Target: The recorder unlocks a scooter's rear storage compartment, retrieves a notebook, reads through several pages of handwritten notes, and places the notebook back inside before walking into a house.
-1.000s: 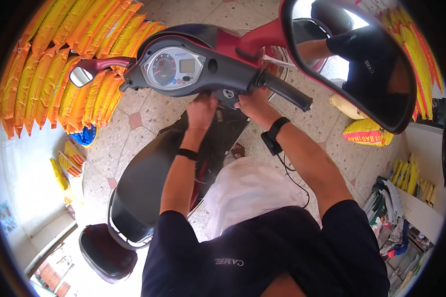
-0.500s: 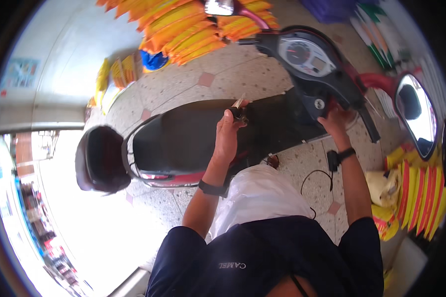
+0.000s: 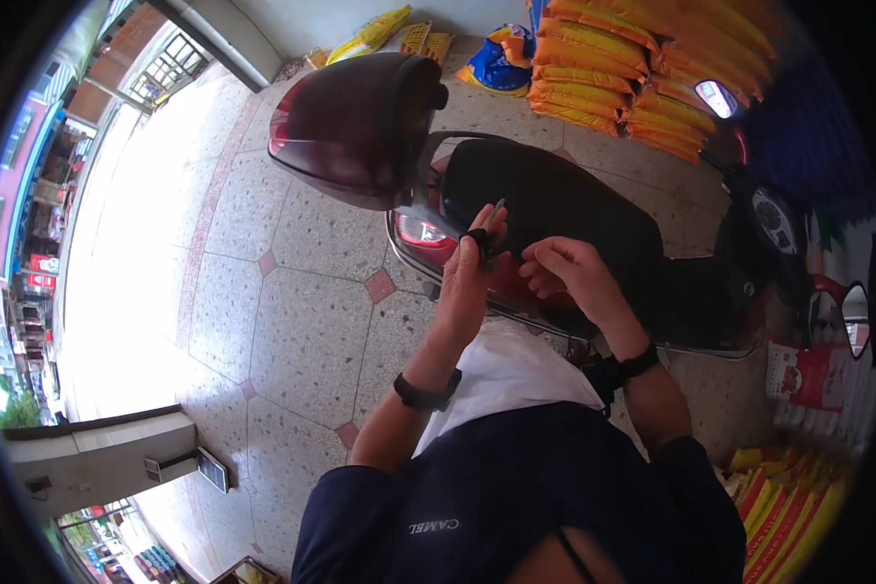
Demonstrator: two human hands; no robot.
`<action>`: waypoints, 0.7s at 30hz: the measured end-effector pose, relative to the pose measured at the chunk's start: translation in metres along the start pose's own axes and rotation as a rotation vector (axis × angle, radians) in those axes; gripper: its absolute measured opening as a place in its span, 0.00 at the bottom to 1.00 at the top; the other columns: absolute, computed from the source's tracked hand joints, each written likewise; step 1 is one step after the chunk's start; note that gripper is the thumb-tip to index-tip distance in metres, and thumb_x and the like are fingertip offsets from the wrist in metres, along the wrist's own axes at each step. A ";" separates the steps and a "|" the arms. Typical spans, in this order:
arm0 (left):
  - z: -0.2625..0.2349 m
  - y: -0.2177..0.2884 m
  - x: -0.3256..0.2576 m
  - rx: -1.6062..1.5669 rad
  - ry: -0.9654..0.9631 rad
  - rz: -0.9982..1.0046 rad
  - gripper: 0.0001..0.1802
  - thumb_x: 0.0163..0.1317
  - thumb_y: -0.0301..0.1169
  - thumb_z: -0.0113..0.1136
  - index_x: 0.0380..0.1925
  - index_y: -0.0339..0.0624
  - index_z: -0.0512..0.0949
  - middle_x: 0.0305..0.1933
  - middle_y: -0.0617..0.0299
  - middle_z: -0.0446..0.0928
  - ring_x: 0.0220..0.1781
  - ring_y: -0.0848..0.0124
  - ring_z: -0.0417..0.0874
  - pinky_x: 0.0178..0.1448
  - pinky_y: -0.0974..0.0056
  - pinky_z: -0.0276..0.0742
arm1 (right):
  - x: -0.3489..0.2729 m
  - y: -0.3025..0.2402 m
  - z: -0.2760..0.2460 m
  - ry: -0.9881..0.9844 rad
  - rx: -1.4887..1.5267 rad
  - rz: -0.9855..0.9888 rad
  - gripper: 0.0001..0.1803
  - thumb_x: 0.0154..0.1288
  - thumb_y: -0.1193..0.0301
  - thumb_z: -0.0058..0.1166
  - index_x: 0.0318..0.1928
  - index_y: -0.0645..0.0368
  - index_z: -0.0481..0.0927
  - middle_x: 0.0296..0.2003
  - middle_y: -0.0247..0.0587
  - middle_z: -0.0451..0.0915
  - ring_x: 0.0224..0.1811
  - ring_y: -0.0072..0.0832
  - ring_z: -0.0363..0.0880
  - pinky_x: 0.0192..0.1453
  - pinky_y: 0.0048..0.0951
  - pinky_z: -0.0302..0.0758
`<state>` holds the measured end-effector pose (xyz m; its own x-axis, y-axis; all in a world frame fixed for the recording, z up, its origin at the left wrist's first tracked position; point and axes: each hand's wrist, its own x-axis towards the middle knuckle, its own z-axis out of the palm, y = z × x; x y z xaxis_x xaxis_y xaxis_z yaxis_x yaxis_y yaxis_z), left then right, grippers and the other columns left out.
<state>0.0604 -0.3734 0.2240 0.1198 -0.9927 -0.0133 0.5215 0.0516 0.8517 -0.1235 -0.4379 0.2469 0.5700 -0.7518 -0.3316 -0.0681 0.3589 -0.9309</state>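
Note:
My left hand (image 3: pixel 467 277) is closed on a bunch of keys (image 3: pixel 479 239), dark and partly hidden by the fingers, with a thin piece pointing up from it. Close by on the right, my right hand (image 3: pixel 576 277) has its fingers curled in; whatever they may pinch is hidden. Both hands are above the near side of a dark red scooter, beside its black seat (image 3: pixel 555 200). At the scooter's rear are a dark red top box (image 3: pixel 355 131), closed, and a red tail light (image 3: pixel 420 231). The dashboard (image 3: pixel 776 221) lies far to the right.
Orange-yellow sacks (image 3: pixel 589 63) are stacked behind the scooter, with a blue-and-yellow bag (image 3: pixel 501 58) beside them. More yellow and red sacks (image 3: pixel 784 511) stand at lower right. Speckled tile floor (image 3: pixel 302 321) stretches left toward a bright street opening. A mirror (image 3: pixel 855 319) sticks out at right.
My right hand has come away from below the handlebar, over to beside my left hand. My left hand, still holding the keys, is now near the scooter's rear. The view has swung left.

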 end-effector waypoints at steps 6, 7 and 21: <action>-0.134 0.093 -0.060 0.209 0.189 0.192 0.33 0.79 0.51 0.31 0.74 0.39 0.57 0.74 0.56 0.64 0.73 0.66 0.67 0.73 0.60 0.63 | 0.071 -0.008 0.172 -0.254 -0.001 0.040 0.14 0.75 0.66 0.52 0.52 0.63 0.80 0.40 0.37 0.85 0.36 0.19 0.83 0.41 0.21 0.81; -0.155 0.102 -0.066 0.300 0.223 0.229 0.33 0.80 0.49 0.31 0.73 0.39 0.58 0.74 0.55 0.64 0.72 0.67 0.67 0.73 0.59 0.63 | 0.082 -0.009 0.195 -0.291 0.001 0.016 0.15 0.75 0.66 0.52 0.53 0.63 0.80 0.42 0.38 0.84 0.37 0.19 0.83 0.41 0.21 0.81; -0.397 0.240 -0.041 1.497 0.517 0.163 0.36 0.55 0.22 0.65 0.67 0.39 0.69 0.47 0.54 0.78 0.49 0.60 0.81 0.54 0.60 0.76 | 0.306 0.023 0.442 -0.583 0.147 0.166 0.18 0.73 0.67 0.53 0.59 0.60 0.78 0.42 0.30 0.81 0.36 0.13 0.75 0.42 0.19 0.75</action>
<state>0.5155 -0.2768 0.2208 0.5126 -0.8293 0.2224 -0.7528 -0.3096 0.5808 0.4113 -0.4154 0.1913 0.9175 -0.2689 -0.2932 -0.1043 0.5486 -0.8296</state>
